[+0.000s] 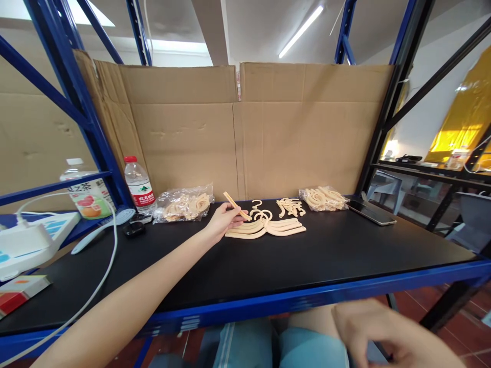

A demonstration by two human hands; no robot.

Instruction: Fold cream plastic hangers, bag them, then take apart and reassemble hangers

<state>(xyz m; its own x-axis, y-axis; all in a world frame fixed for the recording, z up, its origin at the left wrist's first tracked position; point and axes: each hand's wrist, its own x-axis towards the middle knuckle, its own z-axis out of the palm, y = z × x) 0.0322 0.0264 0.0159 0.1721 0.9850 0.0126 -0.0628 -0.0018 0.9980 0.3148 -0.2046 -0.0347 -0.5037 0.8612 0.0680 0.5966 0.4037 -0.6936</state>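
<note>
My left hand (223, 220) reaches across the black tabletop (268, 266) and pinches a thin pale wooden stick (236, 205), tilted up to the left. Just right of it lies a pile of curved pale wooden hanger pieces (268, 227) with hooks. Small loose hook parts (290, 206) lie behind the pile. My right hand (379, 332) rests low over my lap, below the table's front edge, fingers curled loosely, with nothing seen in it.
Two clear bags of wooden parts sit at the back: one bag (184, 205) on the left, another bag (324, 198) on the right. A phone (372, 212) lies far right. A water bottle (138, 185), drink bottle (86, 191), white cable (103, 271) and cardboard wall (238, 128) stand around.
</note>
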